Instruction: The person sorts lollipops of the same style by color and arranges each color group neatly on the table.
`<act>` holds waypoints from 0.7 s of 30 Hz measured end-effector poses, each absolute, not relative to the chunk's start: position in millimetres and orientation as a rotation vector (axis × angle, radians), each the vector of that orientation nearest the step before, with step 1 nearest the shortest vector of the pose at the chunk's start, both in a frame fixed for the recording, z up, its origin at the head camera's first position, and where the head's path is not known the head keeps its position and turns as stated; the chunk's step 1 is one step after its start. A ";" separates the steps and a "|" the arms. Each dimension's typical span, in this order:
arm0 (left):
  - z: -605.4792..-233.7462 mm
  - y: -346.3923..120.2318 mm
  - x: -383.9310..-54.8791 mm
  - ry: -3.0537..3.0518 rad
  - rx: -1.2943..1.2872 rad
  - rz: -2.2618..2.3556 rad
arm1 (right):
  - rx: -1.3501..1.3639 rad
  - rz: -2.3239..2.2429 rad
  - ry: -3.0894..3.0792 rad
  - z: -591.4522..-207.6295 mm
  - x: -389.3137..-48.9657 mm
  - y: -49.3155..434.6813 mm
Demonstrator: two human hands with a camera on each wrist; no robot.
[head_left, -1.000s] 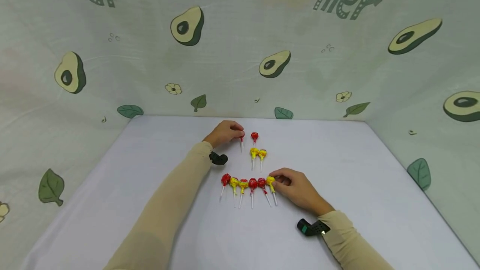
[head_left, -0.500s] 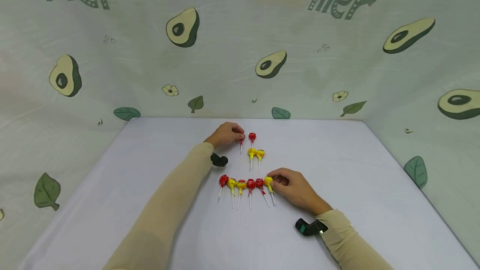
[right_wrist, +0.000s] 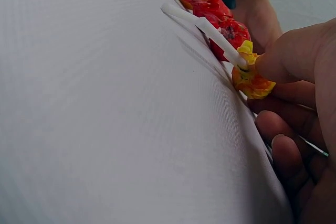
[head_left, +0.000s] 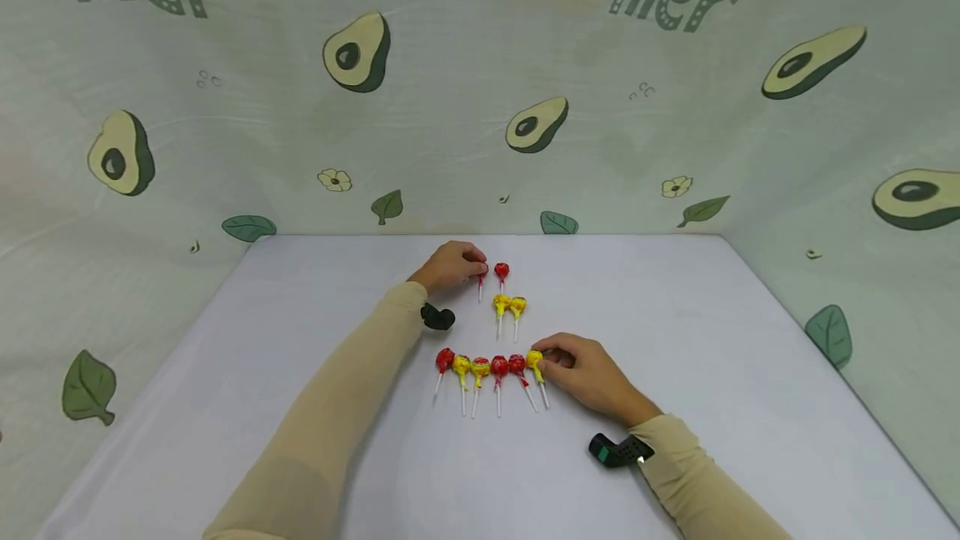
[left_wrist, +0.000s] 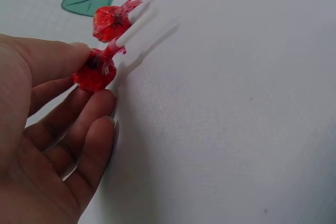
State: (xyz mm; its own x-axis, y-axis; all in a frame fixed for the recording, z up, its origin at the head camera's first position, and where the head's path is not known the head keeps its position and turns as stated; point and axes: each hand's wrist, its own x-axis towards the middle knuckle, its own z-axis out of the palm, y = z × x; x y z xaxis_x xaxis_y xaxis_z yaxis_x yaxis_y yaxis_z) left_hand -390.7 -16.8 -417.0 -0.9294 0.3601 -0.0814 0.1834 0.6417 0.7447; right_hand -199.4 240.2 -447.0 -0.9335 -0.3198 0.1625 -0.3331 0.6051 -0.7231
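My left hand [head_left: 452, 264] pinches the head of a red lollipop [left_wrist: 95, 72] between thumb and fingers at the far part of the table. Its white stick points toward me. Just right of it lies another red lollipop [head_left: 502, 271]. Closer to me, my right hand [head_left: 588, 373] pinches a yellow lollipop [right_wrist: 252, 80] by its wrapped head, at the right end of a row. That row also holds a red lollipop [head_left: 445, 359] at its left end, with several red and yellow ones between, heads side by side and sticks toward me.
Two yellow lollipops [head_left: 500, 303] lie side by side between the row and the far red ones. White cloth covers the table [head_left: 660, 315]. A printed curtain [head_left: 450, 65] rises behind its far edge. Black bands sit on both wrists.
The whole head view has shifted slightly, so things appear a little further left. Both hands keep their pinch on the same lollipops, with hardly any movement over the table.
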 end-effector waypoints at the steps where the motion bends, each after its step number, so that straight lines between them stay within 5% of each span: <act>1: -416.8 -16.6 -391.3 2.643 0.445 1.159 | 0.569 1.269 -2.799 -446.8 -199.7 240.4; 21: -411.9 -6.6 -390.5 2.663 0.406 1.116 | 0.559 1.265 -2.818 -445.7 -200.6 243.0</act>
